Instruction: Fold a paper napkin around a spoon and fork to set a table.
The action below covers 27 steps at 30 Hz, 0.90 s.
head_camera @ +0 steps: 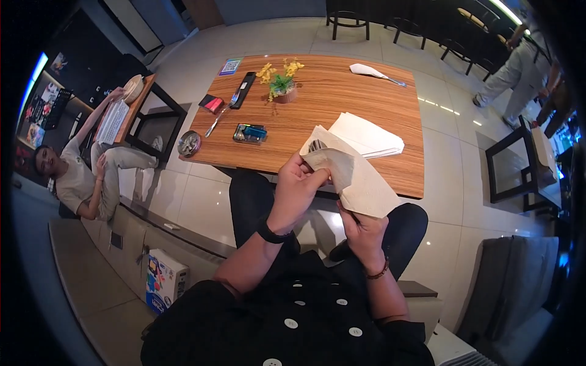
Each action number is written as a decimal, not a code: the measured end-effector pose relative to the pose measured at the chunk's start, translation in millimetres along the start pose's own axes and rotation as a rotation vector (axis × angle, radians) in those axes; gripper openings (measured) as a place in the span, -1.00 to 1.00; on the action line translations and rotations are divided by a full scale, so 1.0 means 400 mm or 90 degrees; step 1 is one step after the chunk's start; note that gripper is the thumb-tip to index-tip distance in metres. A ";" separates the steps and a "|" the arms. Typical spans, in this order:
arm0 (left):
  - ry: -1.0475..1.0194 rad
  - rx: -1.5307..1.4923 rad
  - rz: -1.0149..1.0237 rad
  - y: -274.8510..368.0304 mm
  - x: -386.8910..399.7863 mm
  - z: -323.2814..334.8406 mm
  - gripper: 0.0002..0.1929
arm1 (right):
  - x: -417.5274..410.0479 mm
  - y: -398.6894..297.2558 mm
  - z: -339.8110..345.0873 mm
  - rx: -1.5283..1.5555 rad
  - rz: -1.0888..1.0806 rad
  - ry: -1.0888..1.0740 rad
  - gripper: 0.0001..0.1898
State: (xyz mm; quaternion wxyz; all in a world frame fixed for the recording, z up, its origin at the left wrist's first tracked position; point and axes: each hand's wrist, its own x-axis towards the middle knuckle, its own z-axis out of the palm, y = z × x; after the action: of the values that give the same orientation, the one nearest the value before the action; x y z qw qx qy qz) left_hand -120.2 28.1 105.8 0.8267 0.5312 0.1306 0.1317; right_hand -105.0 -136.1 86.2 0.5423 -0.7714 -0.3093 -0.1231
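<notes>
A cream paper napkin (370, 194) is held above the table's near edge, partly folded over on itself. My left hand (297, 185) pinches its folded flap, thumb on top. At the napkin's upper left end shows striped metal, apparently a fork's tines (316, 146); the rest of that utensil is hidden in the paper. My right hand (365, 231) grips the lower edge from below, thumb against the paper. Just beyond lies a stack of napkins (366, 135) on the wooden table (320, 121). A rolled napkin (366, 70) with a utensil handle sticking out lies at the far right.
Left on the table are metal cutlery (220, 115), a black case (243, 90), a red-and-black pack (211, 104), a box with a blue lighter (251, 133) and an ashtray (189, 142). Potted yellow flowers (283, 84) stand farther back. A person (82, 178) sits left; others stand right.
</notes>
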 end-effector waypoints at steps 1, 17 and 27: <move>0.003 -0.006 0.040 -0.006 0.002 0.007 -0.57 | -0.003 0.004 0.003 -0.046 -0.034 0.016 -0.85; 0.041 -0.100 0.022 -0.037 0.012 0.030 -0.54 | -0.007 0.023 -0.015 -0.127 -0.068 -0.033 -0.81; -0.012 -0.005 0.105 -0.050 0.011 -0.036 -0.60 | -0.013 0.012 -0.017 -0.146 0.039 -0.102 -0.86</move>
State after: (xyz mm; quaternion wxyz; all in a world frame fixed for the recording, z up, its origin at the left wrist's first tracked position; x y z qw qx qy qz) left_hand -119.6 33.7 81.3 0.8163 0.5381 0.0782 0.1950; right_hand -105.2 -145.1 82.2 0.4278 -0.8446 -0.3120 -0.0790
